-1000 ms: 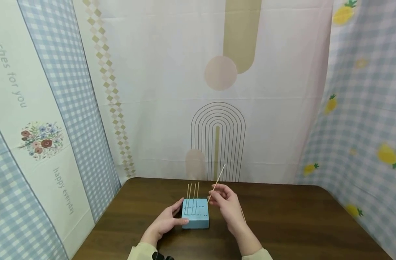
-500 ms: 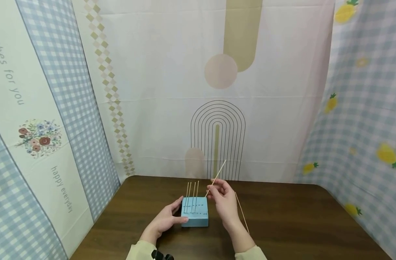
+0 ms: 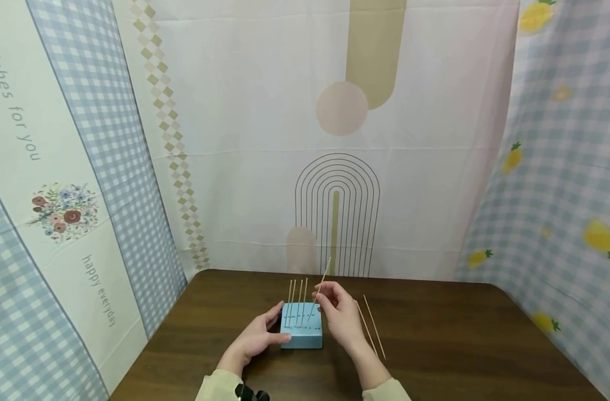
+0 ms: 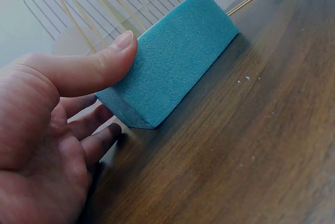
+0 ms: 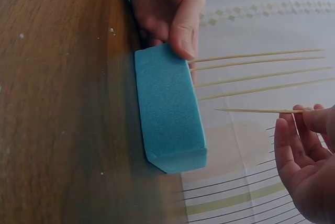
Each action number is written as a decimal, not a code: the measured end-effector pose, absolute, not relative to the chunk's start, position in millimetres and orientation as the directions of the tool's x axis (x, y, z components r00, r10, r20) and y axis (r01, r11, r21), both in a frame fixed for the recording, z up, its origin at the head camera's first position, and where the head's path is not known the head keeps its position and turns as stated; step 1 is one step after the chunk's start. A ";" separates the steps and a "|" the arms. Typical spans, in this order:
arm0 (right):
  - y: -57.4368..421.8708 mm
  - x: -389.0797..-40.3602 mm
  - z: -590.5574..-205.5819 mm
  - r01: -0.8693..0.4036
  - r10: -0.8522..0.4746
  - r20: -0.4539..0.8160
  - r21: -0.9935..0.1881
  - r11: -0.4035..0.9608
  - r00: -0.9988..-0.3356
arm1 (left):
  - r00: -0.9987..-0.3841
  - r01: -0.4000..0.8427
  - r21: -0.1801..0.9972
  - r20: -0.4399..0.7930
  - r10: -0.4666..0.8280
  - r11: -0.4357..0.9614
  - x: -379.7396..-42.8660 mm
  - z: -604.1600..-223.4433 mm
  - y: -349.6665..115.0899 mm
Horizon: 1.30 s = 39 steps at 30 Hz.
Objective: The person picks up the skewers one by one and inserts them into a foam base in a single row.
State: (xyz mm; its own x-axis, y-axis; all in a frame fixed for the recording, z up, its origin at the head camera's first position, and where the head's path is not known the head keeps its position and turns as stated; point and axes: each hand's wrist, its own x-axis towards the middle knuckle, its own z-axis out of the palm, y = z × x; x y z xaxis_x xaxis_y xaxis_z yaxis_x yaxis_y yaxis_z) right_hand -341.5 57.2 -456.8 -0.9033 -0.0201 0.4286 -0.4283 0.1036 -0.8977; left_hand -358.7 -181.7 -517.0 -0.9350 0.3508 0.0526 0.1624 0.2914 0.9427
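A light blue foam block [image 3: 302, 341] with rows of small dark marks on top sits on the table. My left hand [image 3: 255, 338] grips its left side, the thumb [image 4: 112, 59] at the front corner and the other fingers along the side. Several thin bamboo skewers [image 5: 261, 63] stand upright in the block's left part. Between thumb and fingertips, my right hand [image 3: 341, 318] pinches another skewer [image 5: 251, 111] over the right part of the block. In the right wrist view its pointed lower end is just apart from the top face.
Two loose skewers [image 3: 374, 327] lie on the brown wooden table [image 3: 450, 334], to the right of my right forearm. Pale specks [image 4: 247, 78] dot the wood in front of the block. Patterned cloths [image 3: 245, 167] hang behind the table and at both sides.
My right hand has moved left with its skewer, which now stands steeper over the block. Both loose skewers on the table have come into sight. The left hand stays on the block.
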 end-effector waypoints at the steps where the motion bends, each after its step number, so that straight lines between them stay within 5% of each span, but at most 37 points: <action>1: 57.0 -341.4 -457.3 -0.429 -0.025 0.429 -0.896 0.113 -0.903 | -0.934 0.161 0.944 0.051 0.352 0.289 -359.2 -517.1 -181.8; 39: 52.6 -337.7 -459.2 -0.472 -0.133 0.453 -0.841 0.264 -0.881 | -0.934 0.161 0.938 0.044 0.355 0.308 -359.9 -519.9 -184.5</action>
State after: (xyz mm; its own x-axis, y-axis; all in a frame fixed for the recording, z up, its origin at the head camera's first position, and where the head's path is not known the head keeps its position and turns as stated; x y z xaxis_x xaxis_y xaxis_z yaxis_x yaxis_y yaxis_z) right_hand -337.7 52.6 -459.2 -0.8813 -0.1330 0.4534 -0.4725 0.2641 -0.8408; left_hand -359.9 -184.5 -519.9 -0.9338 0.3551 0.0436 0.1610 0.3081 0.9376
